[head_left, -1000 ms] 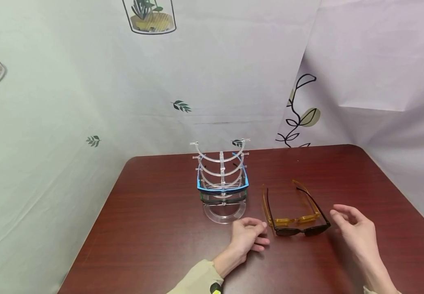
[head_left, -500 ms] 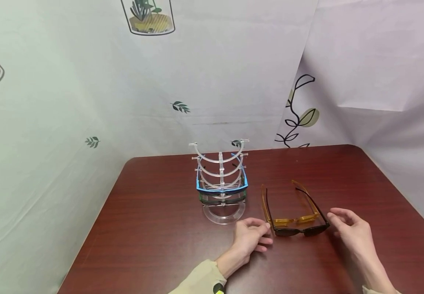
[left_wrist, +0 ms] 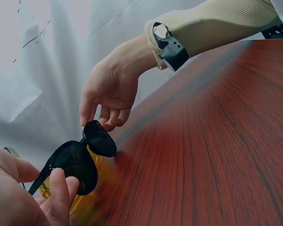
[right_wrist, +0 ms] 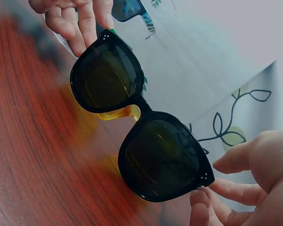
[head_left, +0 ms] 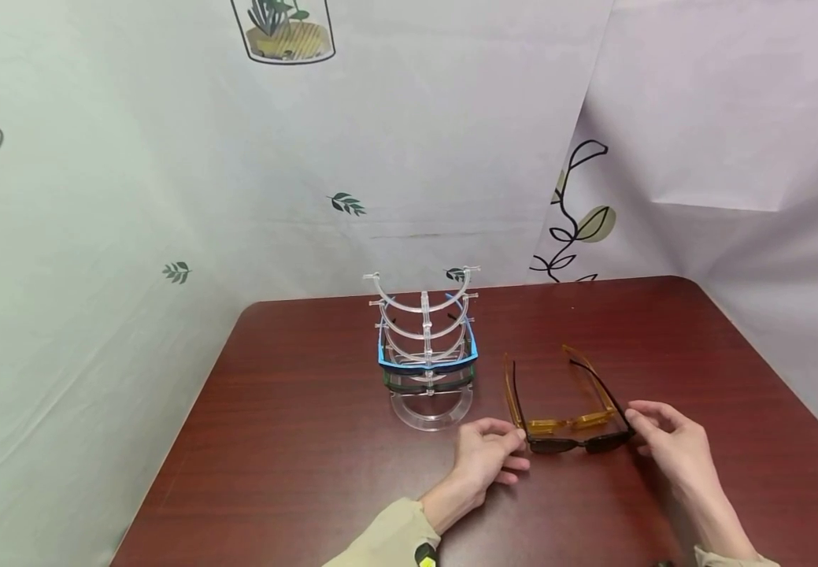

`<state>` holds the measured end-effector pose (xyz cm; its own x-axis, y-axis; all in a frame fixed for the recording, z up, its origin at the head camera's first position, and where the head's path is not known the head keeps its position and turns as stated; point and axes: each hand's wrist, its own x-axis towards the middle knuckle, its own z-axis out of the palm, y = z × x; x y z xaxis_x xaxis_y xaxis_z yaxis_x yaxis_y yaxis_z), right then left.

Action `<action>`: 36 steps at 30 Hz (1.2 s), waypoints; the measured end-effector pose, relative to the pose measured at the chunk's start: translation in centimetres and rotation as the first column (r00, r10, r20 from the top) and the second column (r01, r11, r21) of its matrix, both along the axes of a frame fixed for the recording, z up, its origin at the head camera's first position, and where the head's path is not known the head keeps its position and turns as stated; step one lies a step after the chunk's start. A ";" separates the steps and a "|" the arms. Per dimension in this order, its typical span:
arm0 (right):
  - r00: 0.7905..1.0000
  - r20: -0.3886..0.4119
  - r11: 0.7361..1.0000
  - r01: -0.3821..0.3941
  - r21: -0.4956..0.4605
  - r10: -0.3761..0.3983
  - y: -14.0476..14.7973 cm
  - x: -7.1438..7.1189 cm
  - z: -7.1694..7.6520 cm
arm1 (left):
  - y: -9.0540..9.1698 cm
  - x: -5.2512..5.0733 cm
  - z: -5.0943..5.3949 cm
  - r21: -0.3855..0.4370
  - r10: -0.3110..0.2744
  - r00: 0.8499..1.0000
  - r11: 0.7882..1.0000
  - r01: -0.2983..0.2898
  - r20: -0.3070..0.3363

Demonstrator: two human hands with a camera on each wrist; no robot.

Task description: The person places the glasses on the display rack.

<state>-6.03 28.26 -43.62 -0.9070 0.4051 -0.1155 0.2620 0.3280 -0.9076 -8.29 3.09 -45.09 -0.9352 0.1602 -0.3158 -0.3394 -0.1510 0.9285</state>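
Black sunglasses (head_left: 582, 444) lie on the table with their temples unfolded, in front of amber-yellow glasses (head_left: 570, 424) that they partly cover. At their left corner, my left hand (head_left: 483, 461) holds the frame near the hinge between thumb and fingers. The right hand (head_left: 678, 449) has thumb and fingers about the opposite corner. In the right wrist view both dark lenses of the sunglasses (right_wrist: 108, 70) face the camera, with fingertips at each end. A clear tiered glasses stand (head_left: 427, 323) holds blue-framed glasses (head_left: 428, 367) and a dark green-framed pair (head_left: 428, 384) below them.
The dark red wooden table (head_left: 295, 441) ends at a pale cloth backdrop (head_left: 416, 142) printed with plants and jars. The stand's round clear base (head_left: 431, 424) sits just beyond my left hand.
My right hand has moved left to the right corner of the sunglasses. The left hand has shifted slightly right to the left corner. The glasses and stand stay essentially in place.
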 end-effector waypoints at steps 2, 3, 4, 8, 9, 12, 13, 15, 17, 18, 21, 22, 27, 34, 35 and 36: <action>1.000 0.001 1.000 -0.007 -0.005 0.007 0.0 0.0 0.0 | 0.1 0.0 0.0 -0.002 0.000 1.000 1.000 0.000 -0.001; 1.000 0.001 1.000 -0.008 -0.011 0.008 0.0 -0.1 -0.1 | 0.1 0.0 0.0 -0.005 0.000 1.000 1.000 0.000 -0.001; 1.000 0.001 1.000 -0.011 -0.014 0.011 0.0 -0.1 -0.1 | 0.1 0.0 0.0 -0.007 -0.001 1.000 1.000 0.001 -0.002; 1.000 -0.002 0.999 -0.018 -0.030 0.018 0.0 -0.2 -0.2 | 0.2 0.0 -0.1 -0.019 -0.001 1.000 1.000 0.001 -0.004; 1.000 -0.002 0.999 -0.018 -0.032 0.018 0.0 -0.2 -0.2 | 0.2 0.0 -0.1 -0.022 -0.001 1.000 1.000 0.000 -0.003; 1.000 -0.001 0.999 -0.020 -0.032 0.019 0.0 -0.2 -0.2 | 0.2 0.0 -0.1 -0.027 0.001 1.000 1.000 -0.001 -0.003; 1.000 0.000 0.999 -0.021 -0.032 0.021 0.0 -0.2 -0.3 | 0.2 0.0 -0.1 -0.027 0.001 1.000 1.000 -0.001 -0.003; 1.000 0.006 0.999 -0.024 -0.033 0.024 0.0 -0.2 -0.3 | 0.3 -0.1 -0.1 -0.025 0.001 1.000 1.000 -0.001 -0.003; 1.000 0.008 0.999 -0.025 -0.037 0.025 0.1 -0.2 -0.4 | 0.3 -0.1 -0.2 -0.021 0.002 1.000 1.000 -0.002 -0.002; 1.000 0.007 0.999 -0.027 -0.038 0.027 0.1 -0.2 -0.4 | 0.4 -0.1 -0.2 -0.020 0.002 1.000 1.000 -0.002 -0.002; 1.000 -0.001 0.999 -0.028 -0.044 0.028 0.1 -0.3 -0.5 | 0.5 -0.2 -0.2 -0.014 0.004 1.000 1.000 -0.004 -0.001; 1.000 -0.003 0.999 -0.028 -0.041 0.028 0.1 -0.3 -0.5 | 0.5 -0.2 -0.2 -0.014 0.005 1.000 1.000 -0.005 -0.002; 0.999 -0.002 0.999 -0.034 -0.035 0.034 0.1 -0.3 -0.5 | 0.7 -0.3 -0.2 -0.017 0.021 1.000 1.000 -0.021 -0.013; 0.999 0.001 0.999 -0.035 -0.039 0.035 0.1 -0.4 -0.5 | 0.9 -0.3 -0.1 0.002 0.033 0.999 0.999 -0.033 -0.027; 0.999 0.002 0.999 -0.035 -0.041 0.035 0.1 -0.4 -0.5 | 0.9 -0.3 -0.1 0.004 0.034 0.999 0.999 -0.034 -0.028; 0.999 0.003 0.998 -0.036 -0.044 0.036 0.1 -0.4 -0.5 | 0.9 -0.3 -0.1 0.005 0.036 0.999 0.999 -0.036 -0.029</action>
<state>-6.41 28.40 -44.15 -0.9204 0.3667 -0.1355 0.2539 0.2971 -0.9205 -8.63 4.01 -45.14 -0.9491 0.1280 -0.2878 -0.3067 -0.1671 0.9370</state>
